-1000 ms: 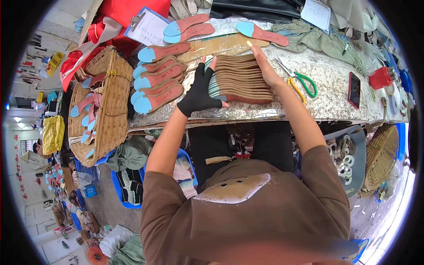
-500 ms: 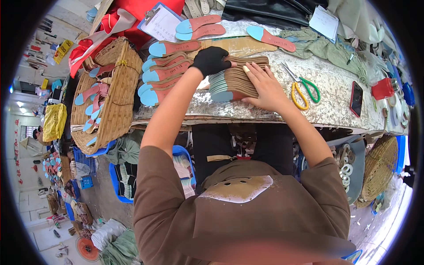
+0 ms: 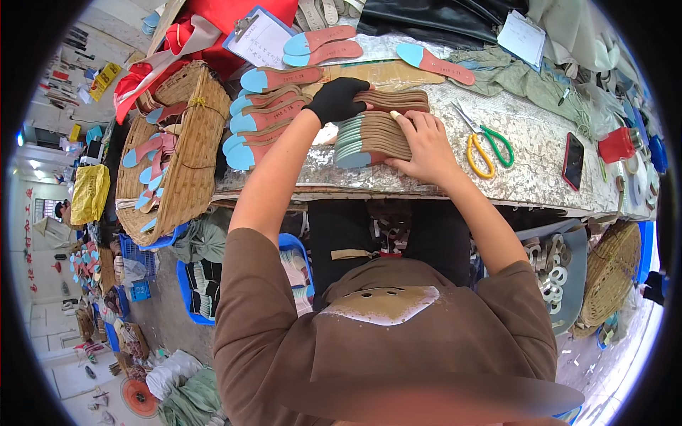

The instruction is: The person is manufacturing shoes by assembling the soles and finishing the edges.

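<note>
A row of shoe insoles lies stacked on edge on the worn table before me, parted into two groups. My left hand [image 3: 339,101], in a black fingerless glove, is closed around the left end of the far group of insoles [image 3: 398,101]. My bare right hand [image 3: 428,145], a pale wrap on one finger, grips the right end of the near group of insoles [image 3: 373,138]. Its fingers curl over the far side and the thumb lies along the near side. The near group shows pale green-blue left ends and brown right parts.
Left of the hands lie several piles of blue-and-pink insoles [image 3: 259,117]. Scissors [image 3: 486,142] with green and yellow handles and a phone [image 3: 572,160] lie to the right. A wicker basket [image 3: 188,135] holding insoles stands at left. Clipboards [image 3: 259,37] and cloth fill the back.
The single row of insoles has split into two, with a gap between far and near groups. My right hand has shifted slightly, its fingers now more bent around the near group.
</note>
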A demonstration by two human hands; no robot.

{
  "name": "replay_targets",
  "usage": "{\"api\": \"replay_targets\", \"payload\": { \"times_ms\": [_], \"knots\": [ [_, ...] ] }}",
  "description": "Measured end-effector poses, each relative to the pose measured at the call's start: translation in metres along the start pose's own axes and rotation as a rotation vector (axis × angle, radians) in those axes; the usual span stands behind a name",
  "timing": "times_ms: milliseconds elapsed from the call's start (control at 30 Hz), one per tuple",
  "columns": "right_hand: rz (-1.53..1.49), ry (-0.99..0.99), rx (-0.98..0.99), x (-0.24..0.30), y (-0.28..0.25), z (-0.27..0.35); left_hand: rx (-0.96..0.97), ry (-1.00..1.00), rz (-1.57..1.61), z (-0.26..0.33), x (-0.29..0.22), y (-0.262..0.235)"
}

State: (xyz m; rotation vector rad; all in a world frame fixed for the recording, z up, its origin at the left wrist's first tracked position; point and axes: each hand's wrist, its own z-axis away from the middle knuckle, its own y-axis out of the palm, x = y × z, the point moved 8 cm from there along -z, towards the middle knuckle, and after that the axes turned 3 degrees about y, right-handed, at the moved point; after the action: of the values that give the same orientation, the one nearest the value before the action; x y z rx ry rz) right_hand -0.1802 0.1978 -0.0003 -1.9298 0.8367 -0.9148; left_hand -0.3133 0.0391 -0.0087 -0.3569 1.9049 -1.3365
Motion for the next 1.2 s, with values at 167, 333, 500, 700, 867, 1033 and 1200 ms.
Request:
{"api": "replay_targets", "payload": {
  "times_ms": [167,333,500,700,867,1033,1200],
  "knots": [
    [-0.032,0.013,0.015,-0.005,0.005,-0.003,-0.071,-0.109,0.258,0.009,-0.003,0.008],
    [-0.007,-0.070,-0.121,-0.006,-0.002,-0.002,-0.120,-0.166,0.208,0.018,-0.028,0.010],
    [0.112,-0.089,0.007,-0.011,0.012,-0.026,-0.140,-0.043,0.020,0.031,-0.037,0.006],
    [0.162,-0.055,0.324,-0.015,0.027,-0.030,0.055,-0.005,-0.210,0.067,-0.075,0.014],
    [0.164,-0.166,0.211,-0.009,0.020,-0.041,-0.043,-0.213,-0.261,0.068,-0.064,0.014],
    [0.109,-0.187,0.239,-0.008,0.019,-0.058,-0.177,-0.131,-0.189,0.066,-0.050,0.012],
    [0.204,-0.200,0.076,-0.025,-0.024,-0.106,-0.292,-0.113,-0.153,0.016,-0.044,-0.027]
  ]
}}
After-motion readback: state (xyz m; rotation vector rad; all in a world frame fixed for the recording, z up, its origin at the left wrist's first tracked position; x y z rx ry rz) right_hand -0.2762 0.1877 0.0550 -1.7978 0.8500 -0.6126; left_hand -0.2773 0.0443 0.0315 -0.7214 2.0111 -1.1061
